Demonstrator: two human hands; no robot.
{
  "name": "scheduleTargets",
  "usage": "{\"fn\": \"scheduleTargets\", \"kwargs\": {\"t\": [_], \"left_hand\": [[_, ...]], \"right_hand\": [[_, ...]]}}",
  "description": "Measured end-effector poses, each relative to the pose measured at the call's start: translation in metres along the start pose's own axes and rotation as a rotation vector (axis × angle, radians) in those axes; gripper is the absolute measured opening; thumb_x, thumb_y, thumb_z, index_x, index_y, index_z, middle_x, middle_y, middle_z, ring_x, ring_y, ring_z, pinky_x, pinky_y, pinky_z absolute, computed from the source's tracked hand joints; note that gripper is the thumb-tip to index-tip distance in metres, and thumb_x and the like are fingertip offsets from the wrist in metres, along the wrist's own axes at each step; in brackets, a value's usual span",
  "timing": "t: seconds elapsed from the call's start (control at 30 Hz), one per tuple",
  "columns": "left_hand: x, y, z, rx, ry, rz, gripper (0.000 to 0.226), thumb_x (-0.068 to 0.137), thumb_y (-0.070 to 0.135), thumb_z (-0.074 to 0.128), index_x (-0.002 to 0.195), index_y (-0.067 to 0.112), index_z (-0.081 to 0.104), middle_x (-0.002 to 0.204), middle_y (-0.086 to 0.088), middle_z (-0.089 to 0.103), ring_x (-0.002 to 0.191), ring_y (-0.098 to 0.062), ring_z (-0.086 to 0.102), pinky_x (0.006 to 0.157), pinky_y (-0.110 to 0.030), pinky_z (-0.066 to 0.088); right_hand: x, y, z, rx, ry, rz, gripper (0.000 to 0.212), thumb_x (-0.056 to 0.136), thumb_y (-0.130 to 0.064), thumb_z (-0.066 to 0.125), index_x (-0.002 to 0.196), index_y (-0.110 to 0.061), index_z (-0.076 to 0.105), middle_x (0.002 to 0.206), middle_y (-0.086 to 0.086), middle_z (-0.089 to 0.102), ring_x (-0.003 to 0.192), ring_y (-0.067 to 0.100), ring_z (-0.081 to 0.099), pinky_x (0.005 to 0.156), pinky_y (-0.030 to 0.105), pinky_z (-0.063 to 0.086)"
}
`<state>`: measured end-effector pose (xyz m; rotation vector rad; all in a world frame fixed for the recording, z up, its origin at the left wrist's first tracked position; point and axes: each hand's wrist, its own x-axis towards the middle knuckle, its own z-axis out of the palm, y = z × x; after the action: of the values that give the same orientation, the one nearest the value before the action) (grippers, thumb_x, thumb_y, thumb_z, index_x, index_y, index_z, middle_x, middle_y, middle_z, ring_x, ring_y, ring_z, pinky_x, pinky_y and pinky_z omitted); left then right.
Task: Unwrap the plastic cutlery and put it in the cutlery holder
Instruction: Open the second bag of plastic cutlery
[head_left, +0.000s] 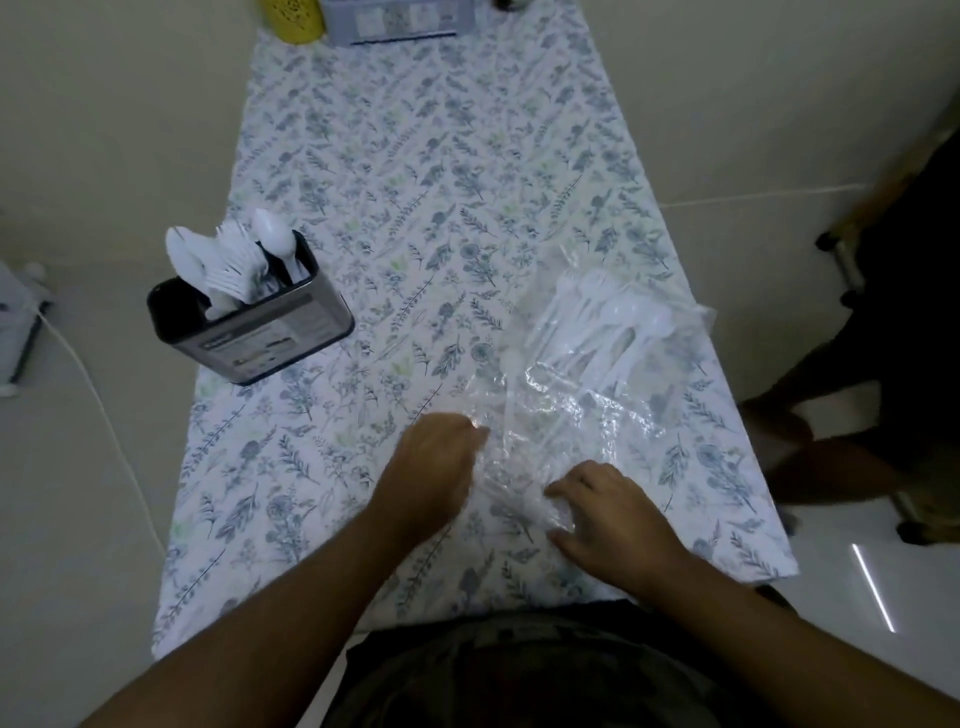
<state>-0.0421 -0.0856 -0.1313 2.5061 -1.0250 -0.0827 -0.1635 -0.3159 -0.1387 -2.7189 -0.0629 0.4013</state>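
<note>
A clear plastic bag (576, 410) lies crumpled on the floral tablecloth (415, 156), right of centre. Several white plastic spoons and forks (602, 322) show through its far end. My left hand (434, 470) rests at the bag's near left edge with its fingers curled on the plastic. My right hand (608, 512) pinches the bag's near end between thumb and fingers. A black cutlery holder (260, 322) stands at the table's left edge, with several white spoons and forks (228, 260) upright in it.
A yellow object (291, 18) and a grey box (400, 21) stand at the table's far end. A white cable (114, 436) runs over the floor at the left. Another person's legs (852, 415) stand close to the table's right side.
</note>
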Motion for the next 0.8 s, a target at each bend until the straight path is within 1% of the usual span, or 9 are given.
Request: {"fn": "scheduleTargets", "kwargs": {"t": [0.07, 0.13, 0.27, 0.33, 0.43, 0.53, 0.6, 0.7, 0.8], "left_hand": [[-0.026, 0.012, 0.002, -0.03, -0.075, 0.181, 0.027, 0.089, 0.013, 0.058, 0.114, 0.013, 0.07, 0.103, -0.006, 0.07, 0.096, -0.022, 0.063, 0.091, -0.038, 0.05], [-0.048, 0.015, 0.012, -0.013, -0.173, 0.253, 0.032, 0.088, 0.02, 0.057, 0.117, 0.013, 0.07, 0.108, -0.005, 0.071, 0.098, -0.021, 0.065, 0.089, -0.036, 0.05], [-0.06, 0.012, 0.025, 0.042, -0.212, 0.133, 0.048, 0.088, 0.026, 0.056, 0.134, 0.013, 0.059, 0.123, -0.007, 0.064, 0.111, -0.023, 0.059, 0.094, -0.042, 0.051], [-0.058, 0.016, 0.022, 0.038, -0.207, 0.089, 0.052, 0.088, 0.026, 0.054, 0.139, 0.014, 0.054, 0.13, -0.008, 0.06, 0.119, -0.024, 0.054, 0.1, -0.043, 0.048], [-0.056, 0.022, 0.022, 0.032, -0.209, 0.112, 0.057, 0.086, 0.028, 0.053, 0.141, 0.013, 0.05, 0.139, -0.011, 0.054, 0.129, -0.028, 0.049, 0.106, -0.043, 0.044], [-0.055, 0.023, 0.026, 0.044, -0.189, 0.149, 0.055, 0.085, 0.026, 0.056, 0.139, 0.011, 0.054, 0.136, -0.012, 0.057, 0.127, -0.029, 0.051, 0.105, -0.045, 0.046], [-0.055, 0.026, 0.028, 0.057, -0.2, 0.14, 0.058, 0.083, 0.025, 0.059, 0.138, 0.011, 0.054, 0.131, -0.01, 0.06, 0.122, -0.027, 0.054, 0.103, -0.044, 0.046], [-0.054, 0.033, 0.03, 0.073, -0.24, 0.101, 0.058, 0.081, 0.026, 0.055, 0.136, 0.008, 0.057, 0.127, -0.013, 0.062, 0.121, -0.03, 0.056, 0.103, -0.046, 0.048], [-0.055, 0.038, 0.031, 0.099, -0.27, 0.076, 0.059, 0.078, 0.028, 0.05, 0.131, 0.005, 0.061, 0.126, -0.016, 0.064, 0.12, -0.034, 0.058, 0.101, -0.046, 0.049]], "right_hand": [[0.007, -0.01, 0.001, -0.002, -0.019, 0.011, 0.046, 0.08, -0.058, 0.065, 0.115, -0.028, 0.066, 0.108, -0.005, 0.061, 0.101, 0.019, 0.058, 0.081, 0.035, 0.051], [0.014, -0.017, 0.001, -0.014, -0.047, 0.02, 0.041, 0.081, -0.057, 0.065, 0.107, -0.025, 0.063, 0.104, -0.003, 0.061, 0.097, 0.02, 0.058, 0.076, 0.036, 0.051], [0.027, -0.029, -0.001, -0.028, -0.117, -0.016, 0.021, 0.094, -0.039, 0.053, 0.096, -0.018, 0.058, 0.095, 0.002, 0.06, 0.089, 0.023, 0.059, 0.069, 0.04, 0.051], [0.032, -0.033, -0.003, 0.008, -0.141, -0.017, 0.018, 0.096, -0.031, 0.05, 0.089, -0.017, 0.058, 0.087, 0.003, 0.06, 0.082, 0.023, 0.058, 0.069, 0.041, 0.051], [0.039, -0.032, -0.008, 0.14, -0.169, 0.021, 0.018, 0.096, -0.025, 0.052, 0.082, -0.017, 0.059, 0.078, 0.002, 0.06, 0.073, 0.02, 0.057, 0.067, 0.039, 0.049], [0.044, -0.031, -0.014, 0.181, -0.19, 0.028, 0.019, 0.097, -0.02, 0.051, 0.082, -0.015, 0.06, 0.078, 0.002, 0.061, 0.074, 0.02, 0.057, 0.066, 0.035, 0.043], [0.046, -0.033, -0.014, 0.158, -0.216, 0.022, 0.018, 0.099, -0.023, 0.05, 0.084, -0.015, 0.057, 0.079, 0.001, 0.058, 0.074, 0.019, 0.054, 0.065, 0.033, 0.038], [0.051, -0.032, -0.014, 0.098, -0.288, -0.032, 0.021, 0.101, -0.029, 0.047, 0.086, -0.015, 0.054, 0.083, 0.002, 0.056, 0.074, 0.02, 0.054, 0.068, 0.037, 0.043], [0.057, -0.03, -0.02, 0.067, -0.369, -0.074, 0.018, 0.101, -0.028, 0.045, 0.089, -0.016, 0.053, 0.086, 0.003, 0.055, 0.076, 0.021, 0.054, 0.068, 0.037, 0.043]]}}
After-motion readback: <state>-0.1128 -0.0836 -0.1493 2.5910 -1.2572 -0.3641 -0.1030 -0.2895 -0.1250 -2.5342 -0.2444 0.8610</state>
